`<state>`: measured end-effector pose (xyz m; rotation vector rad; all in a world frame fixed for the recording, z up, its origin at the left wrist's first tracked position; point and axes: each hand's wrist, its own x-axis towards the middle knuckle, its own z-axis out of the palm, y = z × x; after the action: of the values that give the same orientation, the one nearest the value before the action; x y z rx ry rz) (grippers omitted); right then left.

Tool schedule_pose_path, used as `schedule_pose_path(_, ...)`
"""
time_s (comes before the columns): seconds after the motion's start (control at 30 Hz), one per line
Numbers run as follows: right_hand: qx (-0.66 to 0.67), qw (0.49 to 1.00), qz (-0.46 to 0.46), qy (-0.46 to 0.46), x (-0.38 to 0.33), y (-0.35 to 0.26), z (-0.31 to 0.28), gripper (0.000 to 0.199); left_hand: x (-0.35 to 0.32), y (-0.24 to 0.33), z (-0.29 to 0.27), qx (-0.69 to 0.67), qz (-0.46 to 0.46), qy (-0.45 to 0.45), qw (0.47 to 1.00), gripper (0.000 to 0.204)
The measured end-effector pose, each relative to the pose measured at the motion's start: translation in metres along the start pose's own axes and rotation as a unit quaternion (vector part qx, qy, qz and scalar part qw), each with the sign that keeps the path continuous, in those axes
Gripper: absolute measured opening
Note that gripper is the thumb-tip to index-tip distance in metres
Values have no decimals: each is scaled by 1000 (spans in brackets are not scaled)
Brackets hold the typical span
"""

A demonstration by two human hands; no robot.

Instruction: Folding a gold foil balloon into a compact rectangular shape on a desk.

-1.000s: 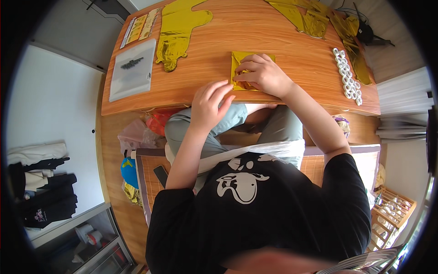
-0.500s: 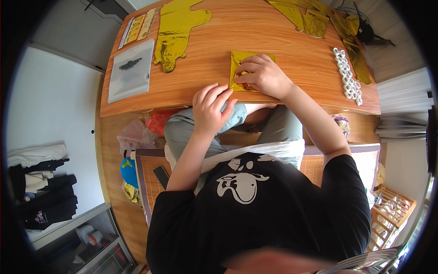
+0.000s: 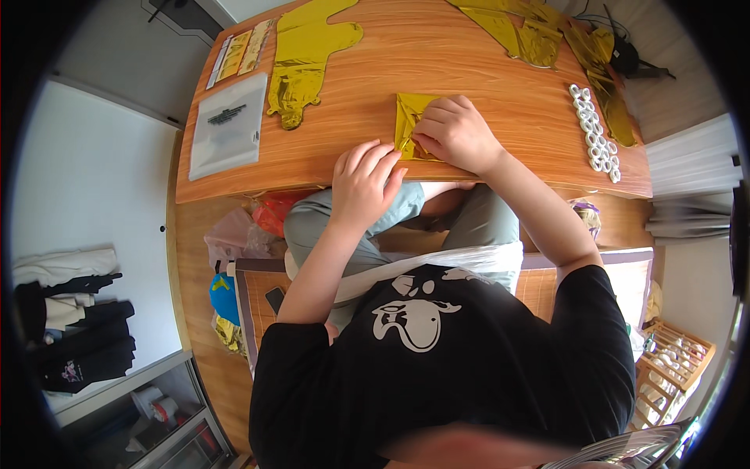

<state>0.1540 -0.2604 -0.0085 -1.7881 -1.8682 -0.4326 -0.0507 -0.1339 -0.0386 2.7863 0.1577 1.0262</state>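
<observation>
A gold foil balloon (image 3: 409,113), flat and folded into a small square, lies at the table's front edge before me. My right hand (image 3: 459,134) covers its right part, fingers curled down and pinching at the foil; the fingertips are partly hidden. Beside its lower left corner, my left hand (image 3: 366,181) lies with its fingers stretched out, the tips at the foil's edge and the thumb apart. Another flat gold foil balloon (image 3: 301,66) is spread out at the left of the table.
On the wooden table (image 3: 344,117), a clear plastic bag (image 3: 226,141) and printed cards (image 3: 238,53) lie at left. More gold foil (image 3: 539,41) lies at the far right, near several white rings (image 3: 595,137). A phone (image 3: 275,298) rests on the seat at my left.
My right hand's fingers have drawn closer together and shifted slightly right over the folded foil. The left hand has hardly moved. The whole view has tilted a little.
</observation>
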Motion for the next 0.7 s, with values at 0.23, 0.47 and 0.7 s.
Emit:
schedule_pose_path(0.23,-12,998,10,-61,-5,5,-3,11,20,-7,1,-46,66,-38,996,9)
schedule_pose_path(0.47,32,995,66,-70,-20,-20,-16,20,41,-20,-3,-69,103,-109,986,13)
schedule_pose_path(0.7,40,993,108,-32,-37,-26,-11,25,76,-19,25,-94,97,-143,981,54)
